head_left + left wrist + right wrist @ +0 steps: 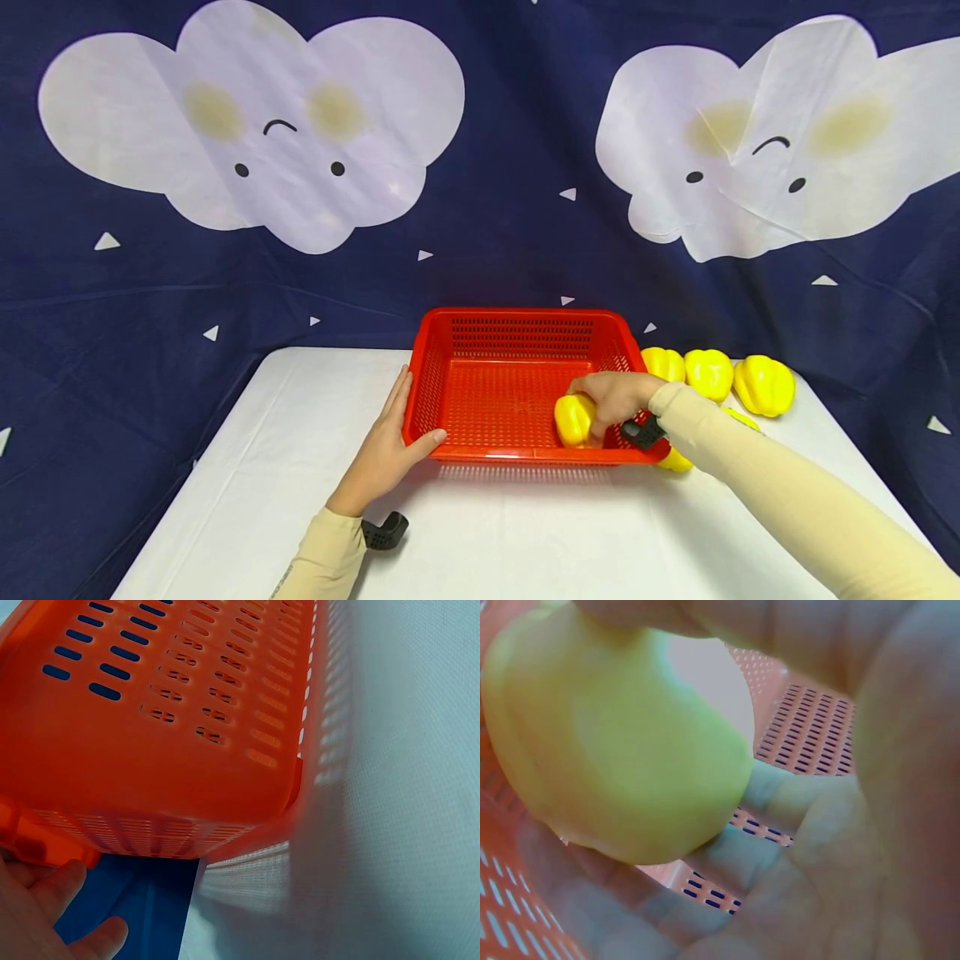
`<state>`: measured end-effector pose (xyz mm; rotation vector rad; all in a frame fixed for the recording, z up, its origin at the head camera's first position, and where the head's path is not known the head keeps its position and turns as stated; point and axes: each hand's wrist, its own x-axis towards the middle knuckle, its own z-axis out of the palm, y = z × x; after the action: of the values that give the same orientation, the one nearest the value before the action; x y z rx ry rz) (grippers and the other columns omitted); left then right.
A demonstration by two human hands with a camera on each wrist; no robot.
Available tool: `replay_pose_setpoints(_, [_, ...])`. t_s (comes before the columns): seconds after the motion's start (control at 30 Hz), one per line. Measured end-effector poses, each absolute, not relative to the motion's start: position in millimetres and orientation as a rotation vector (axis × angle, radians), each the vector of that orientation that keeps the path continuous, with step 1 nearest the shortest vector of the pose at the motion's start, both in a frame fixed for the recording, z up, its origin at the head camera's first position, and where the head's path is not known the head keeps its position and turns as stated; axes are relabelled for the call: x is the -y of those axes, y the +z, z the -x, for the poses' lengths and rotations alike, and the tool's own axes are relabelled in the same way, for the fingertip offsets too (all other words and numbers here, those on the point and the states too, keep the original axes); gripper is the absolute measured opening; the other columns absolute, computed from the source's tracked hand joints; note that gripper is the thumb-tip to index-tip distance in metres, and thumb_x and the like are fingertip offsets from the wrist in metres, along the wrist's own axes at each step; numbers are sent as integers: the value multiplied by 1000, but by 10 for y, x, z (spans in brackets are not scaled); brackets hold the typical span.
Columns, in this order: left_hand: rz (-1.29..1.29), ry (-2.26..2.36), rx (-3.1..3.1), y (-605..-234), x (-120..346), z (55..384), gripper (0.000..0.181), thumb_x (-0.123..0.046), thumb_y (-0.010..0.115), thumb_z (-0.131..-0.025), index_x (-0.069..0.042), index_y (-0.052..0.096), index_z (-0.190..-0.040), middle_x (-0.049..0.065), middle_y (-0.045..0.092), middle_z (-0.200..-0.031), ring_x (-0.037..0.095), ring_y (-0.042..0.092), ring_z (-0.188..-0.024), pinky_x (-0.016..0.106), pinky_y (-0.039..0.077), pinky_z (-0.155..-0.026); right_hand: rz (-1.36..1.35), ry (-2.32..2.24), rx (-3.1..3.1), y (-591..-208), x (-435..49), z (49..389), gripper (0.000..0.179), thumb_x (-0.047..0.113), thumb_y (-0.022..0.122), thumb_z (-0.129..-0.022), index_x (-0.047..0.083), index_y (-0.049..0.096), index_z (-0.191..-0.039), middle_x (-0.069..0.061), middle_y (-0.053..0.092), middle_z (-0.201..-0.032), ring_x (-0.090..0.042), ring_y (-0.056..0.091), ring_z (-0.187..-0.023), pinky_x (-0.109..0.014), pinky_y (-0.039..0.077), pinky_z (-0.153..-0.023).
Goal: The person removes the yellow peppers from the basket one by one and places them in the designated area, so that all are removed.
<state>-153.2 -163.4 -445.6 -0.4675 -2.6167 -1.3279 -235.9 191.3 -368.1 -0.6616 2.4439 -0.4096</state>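
A red plastic basket (517,455) with slotted walls stands on the white table. My right hand (617,398) reaches inside its right end and grips a yellow bell pepper (574,420) low in the near right corner. In the right wrist view the fingers and thumb curl round the smooth yellow bell pepper (622,742). At the basket's left end my left hand (384,457) rests against the rim, its thumb over the near left corner and the fingers straight along the outer side. The left wrist view has the basket wall (150,765) close up, with fingertips (64,889) under the rim.
Several more yellow bell peppers (763,386) lie on the table right of the basket, some partly hidden by the right arm. A dark blue cloth (517,208) with printed clouds hangs behind the white table (510,533).
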Motion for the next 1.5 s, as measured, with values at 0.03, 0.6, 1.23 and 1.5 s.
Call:
replay_pose_setpoints(0.03, [469, -1329, 2616, -4456, 1635, 1533, 102, -50, 69, -91, -5, 11, -161, -1, 3, -169, 29, 17, -152, 56, 21, -119, 663, -415, -2451, -3684, -1915, 2360, 59, 13, 89, -65, 11, 62, -117, 1, 60, -99, -19, 55, -91, -37, 49, -85])
replay_pose_setpoints(0.6, [476, -1346, 2608, -4453, 1636, 1536, 102, -49, 70, -91, -4, 11, -161, 1, 3, -169, 27, 15, -152, 54, 20, -119, 772, -552, -2591, -3620, -1957, 2319, 65, 22, 89, -66, 7, 60, -122, 0, 62, -101, -21, 57, -91, -35, 51, -80])
replay_pose_setpoints(1.23, [464, -1338, 2615, -4446, 1630, 1531, 102, -49, 70, -91, -5, 11, -161, 0, 3, -169, 28, 16, -152, 55, 20, -119, 847, -795, -2649, -3491, -2070, 2152, 70, 27, 86, -70, 12, 45, -124, -4, 63, -105, -19, 61, -87, -35, 53, -78])
replay_pose_setpoints(1.5, [464, -1332, 2616, -4457, 1632, 1534, 102, -49, 70, -91, -5, 11, -161, -1, 3, -169, 28, 16, -152, 55, 21, -119, 823, -845, -2702, -3520, -2110, 2087, 65, 24, 86, -69, 15, 47, -121, -4, 63, -107, -20, 61, -87, -35, 54, -78])
